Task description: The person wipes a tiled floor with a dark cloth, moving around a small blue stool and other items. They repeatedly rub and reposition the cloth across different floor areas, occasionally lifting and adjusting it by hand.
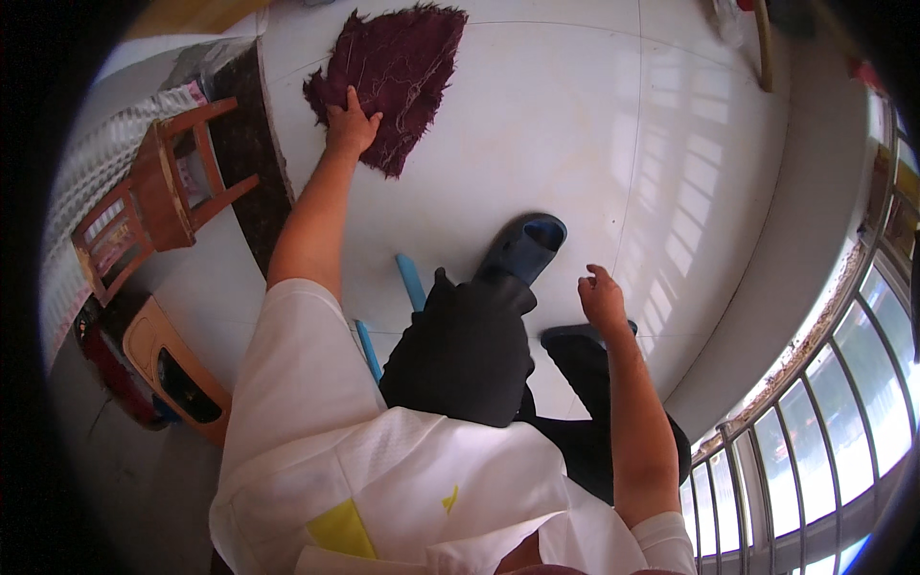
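Observation:
My left hand [352,129] reaches out over the near left part of a dark maroon cloth [402,79] with frayed edges and loose pale threads. Its fingers are spread against the cloth; whether the palm presses down on it is hidden. The cloth lies roughly flat on the pale tiled floor [517,136]. Off to the right, my right hand [602,295] hangs in the air above the floor, fingers loosely bent, with nothing visible in it. A dark blue clog [523,248] on one foot is between the two hands.
A wooden chair [162,187] stands at the left beside a dark floor strip [248,136]. Blue bars [410,280] show next to my leg. A barred window [798,410] runs along the right above a low wall [783,237]. A wooden leg [763,50] stands at the upper right.

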Demonstrator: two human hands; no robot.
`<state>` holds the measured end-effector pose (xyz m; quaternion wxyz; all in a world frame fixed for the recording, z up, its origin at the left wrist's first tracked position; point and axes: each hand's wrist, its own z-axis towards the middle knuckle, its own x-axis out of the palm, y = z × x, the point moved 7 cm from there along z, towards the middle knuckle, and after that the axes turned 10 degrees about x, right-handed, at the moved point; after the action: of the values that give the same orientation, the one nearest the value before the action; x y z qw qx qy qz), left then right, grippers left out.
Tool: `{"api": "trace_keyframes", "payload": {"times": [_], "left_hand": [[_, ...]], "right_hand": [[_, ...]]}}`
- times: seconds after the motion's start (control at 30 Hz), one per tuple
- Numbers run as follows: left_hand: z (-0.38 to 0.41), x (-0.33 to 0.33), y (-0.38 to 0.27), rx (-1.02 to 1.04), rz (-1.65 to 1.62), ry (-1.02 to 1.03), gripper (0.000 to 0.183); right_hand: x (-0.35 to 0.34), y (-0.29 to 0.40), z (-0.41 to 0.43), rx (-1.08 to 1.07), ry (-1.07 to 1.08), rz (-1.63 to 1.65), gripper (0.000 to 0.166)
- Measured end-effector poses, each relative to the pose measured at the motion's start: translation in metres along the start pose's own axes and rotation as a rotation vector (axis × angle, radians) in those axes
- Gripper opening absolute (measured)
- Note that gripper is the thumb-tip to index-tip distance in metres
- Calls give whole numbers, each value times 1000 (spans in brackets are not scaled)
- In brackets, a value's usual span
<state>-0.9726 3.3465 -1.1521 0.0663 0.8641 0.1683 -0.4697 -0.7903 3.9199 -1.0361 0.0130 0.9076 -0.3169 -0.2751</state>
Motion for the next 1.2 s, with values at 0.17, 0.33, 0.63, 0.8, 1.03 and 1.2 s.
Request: {"api": "trace_keyframes", "payload": {"times": [0.17, 0.33, 0.63, 0.8, 1.03, 1.2], "left_hand": [[-42, 16, 8, -28, -6, 74, 97], [-53, 29, 23, 20, -54, 154, 101], [-74, 10, 19, 143, -186, 136, 94], [-89, -41, -36, 319, -240, 131, 79], [-105, -71, -16, 312, -170, 123, 73], [-110, -57, -13, 247, -210, 152, 78]], "right_hand": [[-25, 55, 0, -103, -101, 26, 40], [-31, 105, -19, -171, -172, 67, 38], [-26, 84, -86, -76, -175, 98, 43], [-48, 118, -89, -212, -283, 8, 43], [-74, 219, -108, -382, -280, -50, 47], [-82, 219, -95, -328, -273, -131, 47]]}}
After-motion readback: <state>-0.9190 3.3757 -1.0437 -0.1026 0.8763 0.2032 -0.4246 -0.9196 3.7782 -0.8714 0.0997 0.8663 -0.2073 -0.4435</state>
